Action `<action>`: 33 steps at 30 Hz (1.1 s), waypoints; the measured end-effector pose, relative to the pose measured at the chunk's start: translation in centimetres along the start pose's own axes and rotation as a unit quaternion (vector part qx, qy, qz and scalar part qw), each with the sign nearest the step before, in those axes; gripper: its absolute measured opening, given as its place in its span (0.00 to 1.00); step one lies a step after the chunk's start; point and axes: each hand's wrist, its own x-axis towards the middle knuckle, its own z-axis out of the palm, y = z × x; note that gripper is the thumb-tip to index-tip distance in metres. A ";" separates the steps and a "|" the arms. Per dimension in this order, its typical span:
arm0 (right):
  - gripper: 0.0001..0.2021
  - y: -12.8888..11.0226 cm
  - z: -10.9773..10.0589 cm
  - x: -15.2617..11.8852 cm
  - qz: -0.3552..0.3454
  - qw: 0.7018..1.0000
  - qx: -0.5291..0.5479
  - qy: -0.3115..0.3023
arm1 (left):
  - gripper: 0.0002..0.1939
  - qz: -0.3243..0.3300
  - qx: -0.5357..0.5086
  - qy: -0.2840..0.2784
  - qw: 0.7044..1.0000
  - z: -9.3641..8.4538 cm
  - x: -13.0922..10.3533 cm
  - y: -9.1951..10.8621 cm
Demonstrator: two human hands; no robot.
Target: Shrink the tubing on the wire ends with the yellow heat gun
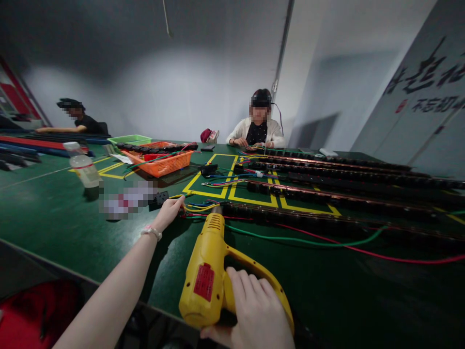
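Observation:
In my right hand (256, 303) is a yellow heat gun (207, 261), gripped by its handle. Its metal nozzle points away from me, close to a bundle of coloured wires (201, 208). My left hand (173, 208) is closed on the ends of these wires, left of the nozzle; the fingertips are partly hidden. The wires run out of the near end of a long black strip (290, 220) lying across the table. A green cable (308, 240) and a red cable (395, 258) trail in front of the strip.
More long dark strips (327, 189) lie behind on the green table (54, 213), over yellow tape outlines. An orange basket (163, 165), a green tray (131, 139) and a bottle (85, 169) stand left. One person (257, 126) sits opposite, another (85, 121) far left.

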 end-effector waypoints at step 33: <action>0.54 -7.2 3.8 2.5 -0.057 0.996 0.054 -0.032 | 0.28 0.004 -0.042 -0.019 0.999 -1.3 0.1 0.9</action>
